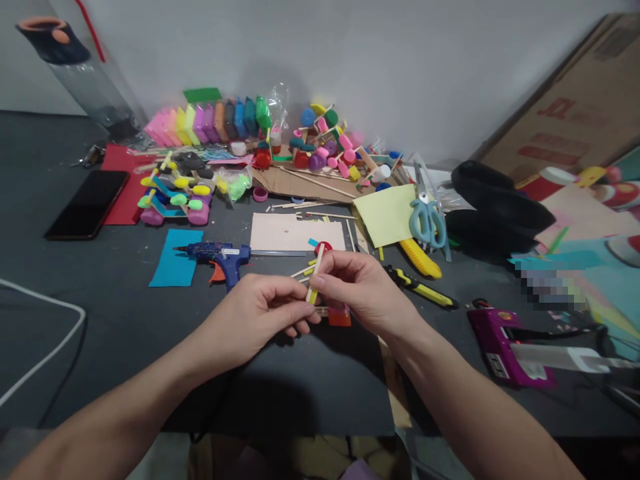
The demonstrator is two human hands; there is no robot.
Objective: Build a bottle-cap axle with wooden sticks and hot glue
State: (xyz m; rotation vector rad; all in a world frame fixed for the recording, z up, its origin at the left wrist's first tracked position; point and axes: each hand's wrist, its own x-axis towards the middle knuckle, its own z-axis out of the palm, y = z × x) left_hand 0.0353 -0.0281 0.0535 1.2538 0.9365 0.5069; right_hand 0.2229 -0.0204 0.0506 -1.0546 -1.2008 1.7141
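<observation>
Head view: at the centre of the frame, a thin pale stick [319, 261] with a yellow lower end stands tilted between the two hands. The right hand [365, 290] has thumb and forefinger clamped on it, covering its middle; the left hand [273, 307] pinches at the yellow end, its exact contact hard to make out. Below the right fingers, an orange piece [340, 317] shows only in part, and what it joins is hidden. A red ring [323, 247] just above the hands is also partly covered. Left of centre, the glue gun [220, 255] lies with its nozzle over blue paper [175, 261]. In the upper right, the cardboard box [575, 100] is cut off by the frame edge; below it, a pixelated patch [550, 285] conceals whatever lies there. Both forearms run out at the bottom.
</observation>
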